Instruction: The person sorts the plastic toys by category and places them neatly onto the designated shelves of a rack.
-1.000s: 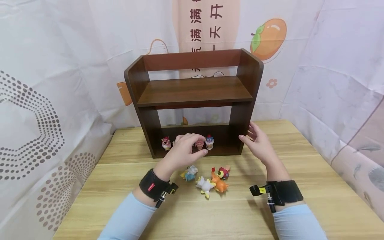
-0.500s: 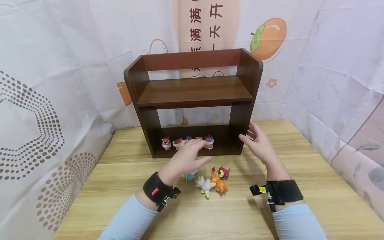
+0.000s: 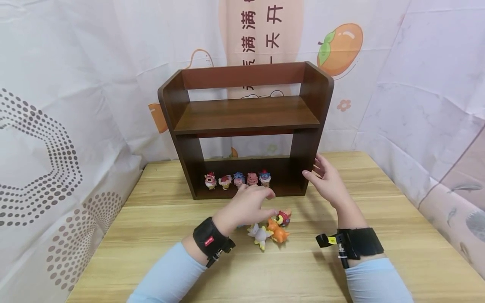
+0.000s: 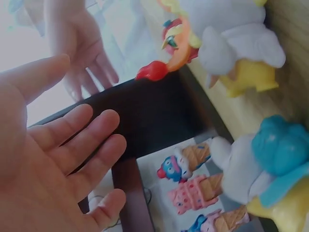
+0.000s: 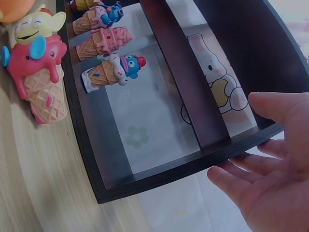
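Four loose figurines lie close together on the bench (image 3: 291, 269): the grey-and-yellow one (image 3: 259, 235), the orange one (image 3: 279, 232), the red cone one (image 3: 283, 218) and the blue-capped one (image 4: 280, 147), which is mostly hidden from the head camera. We see the left hand (image 3: 248, 206) over them, fingers relaxed, palm bare. It has drawn back from the shelf (image 3: 246, 113), uncovering a row of five ice-cream figurines (image 3: 239, 179) standing in the lower compartment. We take this to mean the row stands unaided, with the four on the bench still unshelved. Our right hand (image 3: 329, 181) grips nothing, its loosely spread fingers beside the shelf's right panel; we cannot tell whether they touch.
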Demonstrator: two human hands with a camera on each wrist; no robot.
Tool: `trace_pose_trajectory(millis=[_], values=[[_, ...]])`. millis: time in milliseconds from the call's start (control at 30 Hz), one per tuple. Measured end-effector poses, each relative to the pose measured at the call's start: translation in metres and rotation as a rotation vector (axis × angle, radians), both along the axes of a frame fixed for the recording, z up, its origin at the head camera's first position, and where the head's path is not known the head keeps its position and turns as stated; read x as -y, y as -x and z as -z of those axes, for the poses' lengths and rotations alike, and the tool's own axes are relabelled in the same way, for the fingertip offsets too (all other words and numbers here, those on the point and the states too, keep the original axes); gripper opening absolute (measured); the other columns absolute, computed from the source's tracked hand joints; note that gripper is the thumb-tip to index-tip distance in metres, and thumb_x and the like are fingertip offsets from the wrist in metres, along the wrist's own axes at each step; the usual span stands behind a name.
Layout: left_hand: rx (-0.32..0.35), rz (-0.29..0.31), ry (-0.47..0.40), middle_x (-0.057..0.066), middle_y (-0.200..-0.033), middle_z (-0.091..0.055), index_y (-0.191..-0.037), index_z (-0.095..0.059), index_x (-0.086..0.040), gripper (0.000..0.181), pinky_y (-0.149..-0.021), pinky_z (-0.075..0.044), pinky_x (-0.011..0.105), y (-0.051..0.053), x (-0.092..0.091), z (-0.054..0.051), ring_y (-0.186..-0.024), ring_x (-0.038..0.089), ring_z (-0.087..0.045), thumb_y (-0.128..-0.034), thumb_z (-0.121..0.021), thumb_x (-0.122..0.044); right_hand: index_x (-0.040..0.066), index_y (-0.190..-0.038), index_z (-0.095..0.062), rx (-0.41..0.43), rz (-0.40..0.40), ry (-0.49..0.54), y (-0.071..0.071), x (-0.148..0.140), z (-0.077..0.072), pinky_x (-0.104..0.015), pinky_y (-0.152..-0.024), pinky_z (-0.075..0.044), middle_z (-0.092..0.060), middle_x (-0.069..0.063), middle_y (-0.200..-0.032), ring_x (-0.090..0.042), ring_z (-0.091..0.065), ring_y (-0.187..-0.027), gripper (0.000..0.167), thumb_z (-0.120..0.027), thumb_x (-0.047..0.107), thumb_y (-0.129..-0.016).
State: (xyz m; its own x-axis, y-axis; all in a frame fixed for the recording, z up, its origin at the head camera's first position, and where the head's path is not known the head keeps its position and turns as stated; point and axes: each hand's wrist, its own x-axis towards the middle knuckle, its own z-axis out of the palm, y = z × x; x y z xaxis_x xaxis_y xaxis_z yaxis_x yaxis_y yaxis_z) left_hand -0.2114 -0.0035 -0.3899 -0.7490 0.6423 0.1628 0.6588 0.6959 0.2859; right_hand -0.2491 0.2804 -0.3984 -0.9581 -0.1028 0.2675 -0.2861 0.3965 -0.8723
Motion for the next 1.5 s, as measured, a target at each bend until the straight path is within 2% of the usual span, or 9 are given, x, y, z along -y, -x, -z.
trace_pose_trajectory(millis=[200,367,500,633,767,900,1133,1233,1500], values=[[0.001,-0.024,0.117,-0.007,-0.110,-0.071,-0.118,-0.071,-0.021,0.039,-0.090,-0.040,0.041,0.003,-0.015,0.008,-0.102,0.011,-0.063,-0.0934,-0.070,-0.051,0.005,-0.162,-0.017,-0.009,0.003,-0.001,0.000,-0.001,0.001,-0.060,-0.105,-0.038,-0.031,-0.028,-0.159,-0.049,-0.036,-0.142,0.082,-0.067,0.026,-0.100],[0.010,-0.035,0.185,-0.014,-0.085,-0.064,-0.111,-0.073,-0.018,0.040,-0.082,-0.041,0.040,0.004,-0.025,0.015,-0.080,0.006,-0.058,-0.0922,-0.070,-0.052,0.005,-0.162,-0.020,-0.019,0.007,-0.009,0.002,-0.001,0.003,-0.059,-0.104,-0.039,-0.033,-0.028,-0.158,-0.048,-0.037,-0.141,0.081,-0.068,0.027,-0.100],[0.034,-0.046,0.207,-0.016,-0.072,-0.056,-0.094,-0.071,-0.021,0.031,-0.076,-0.038,0.037,0.005,-0.030,0.021,-0.070,0.004,-0.053,-0.0899,-0.071,-0.051,0.006,-0.162,-0.021,-0.024,0.007,-0.011,0.002,0.000,0.003,-0.059,-0.104,-0.040,-0.034,-0.028,-0.157,-0.048,-0.038,-0.141,0.080,-0.068,0.027,-0.100],[0.055,-0.056,0.217,-0.013,-0.063,-0.050,-0.073,-0.059,-0.023,0.033,-0.081,-0.040,0.040,0.006,-0.035,0.024,-0.062,0.005,-0.050,-0.0883,-0.073,-0.049,0.006,-0.162,-0.021,-0.023,0.000,-0.006,0.001,0.001,0.001,-0.061,-0.104,-0.039,-0.033,-0.028,-0.157,-0.049,-0.037,-0.141,0.080,-0.068,0.025,-0.100],[0.062,-0.054,0.230,-0.011,-0.057,-0.045,-0.064,-0.053,-0.022,0.041,-0.085,-0.042,0.045,0.006,-0.038,0.026,-0.056,0.007,-0.047,-0.0887,-0.072,-0.049,0.006,-0.162,-0.019,-0.020,-0.008,0.003,0.000,0.001,0.000,-0.061,-0.104,-0.039,-0.032,-0.029,-0.158,-0.050,-0.036,-0.141,0.080,-0.067,0.022,-0.100],[0.072,-0.063,0.264,-0.010,-0.057,-0.045,-0.063,-0.054,-0.022,0.043,-0.078,-0.039,0.040,0.008,-0.041,0.030,-0.056,0.008,-0.047,-0.0898,-0.072,-0.050,0.005,-0.162,-0.017,-0.013,-0.008,-0.001,0.001,0.000,0.000,-0.061,-0.104,-0.039,-0.031,-0.029,-0.158,-0.050,-0.035,-0.141,0.081,-0.067,0.021,-0.100],[0.080,-0.098,0.337,-0.009,-0.063,-0.051,-0.063,-0.058,-0.022,0.042,-0.092,-0.043,0.048,0.012,-0.049,0.038,-0.062,0.009,-0.050,-0.0896,-0.072,-0.052,0.002,-0.162,-0.017,-0.005,-0.017,0.012,-0.003,0.003,-0.006,-0.061,-0.106,-0.037,-0.031,-0.031,-0.158,-0.050,-0.034,-0.142,0.079,-0.065,0.016,-0.101],[0.071,-0.101,0.352,-0.009,-0.064,-0.052,-0.064,-0.060,-0.023,0.041,-0.091,-0.043,0.047,0.013,-0.051,0.039,-0.063,0.009,-0.051,-0.0895,-0.072,-0.052,0.002,-0.162,-0.017,-0.005,-0.015,0.008,-0.004,0.003,-0.007,-0.061,-0.106,-0.037,-0.031,-0.031,-0.158,-0.049,-0.035,-0.142,0.079,-0.066,0.017,-0.101],[0.063,-0.103,0.393,-0.010,-0.070,-0.056,-0.067,-0.061,-0.024,0.036,-0.098,-0.042,0.050,0.013,-0.058,0.037,-0.070,0.009,-0.053,-0.0882,-0.074,-0.050,0.006,-0.162,-0.020,-0.019,-0.002,0.002,0.003,-0.001,0.004,-0.060,-0.105,-0.039,-0.034,-0.027,-0.158,-0.046,-0.037,-0.142,0.081,-0.067,0.027,-0.100]])
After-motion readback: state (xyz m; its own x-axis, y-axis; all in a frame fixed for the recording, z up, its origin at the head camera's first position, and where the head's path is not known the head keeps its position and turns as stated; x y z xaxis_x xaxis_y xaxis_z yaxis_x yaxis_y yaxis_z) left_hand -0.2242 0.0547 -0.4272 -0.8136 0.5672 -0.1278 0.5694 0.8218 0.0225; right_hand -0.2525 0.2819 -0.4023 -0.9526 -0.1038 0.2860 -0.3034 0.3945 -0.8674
